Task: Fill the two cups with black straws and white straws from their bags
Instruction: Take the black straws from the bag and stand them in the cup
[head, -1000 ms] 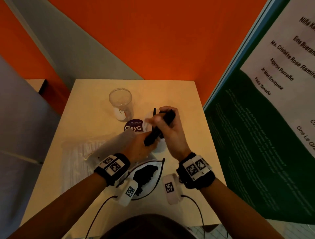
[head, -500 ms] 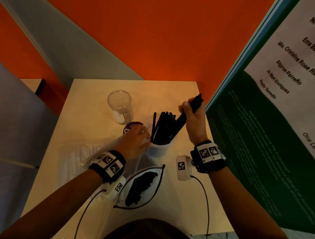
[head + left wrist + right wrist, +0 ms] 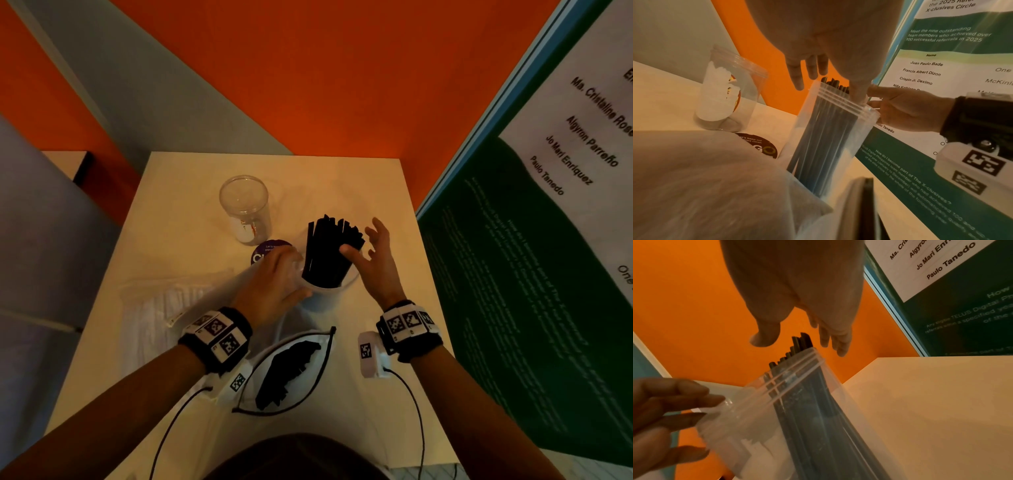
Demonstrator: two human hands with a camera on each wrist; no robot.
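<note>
A clear cup (image 3: 348, 285) near the table's middle holds a fan of black straws (image 3: 329, 253). My left hand (image 3: 274, 284) grips that cup from its left side, thumb at the near rim. Just right of the straw tops, my right hand (image 3: 376, 260) is open with spread fingers and holds nothing. The second clear cup (image 3: 245, 209) stands empty at the back left. The black-straw bag (image 3: 291, 370) lies open between my wrists. The white-straw bag (image 3: 164, 308) lies flat at the left. The left wrist view shows the filled cup (image 3: 838, 129); the right wrist view shows its straws (image 3: 807, 418).
A round purple sticker (image 3: 270, 248) lies between the two cups. An orange wall (image 3: 342, 85) closes the table's far edge. A green and white poster board (image 3: 531, 274) stands along the right edge. Camera cables (image 3: 414, 411) trail off the near edge.
My right hand carried a bundle of black straws into the cup, let it go and opened beside the straw tops. My left hand stayed on the cup.
</note>
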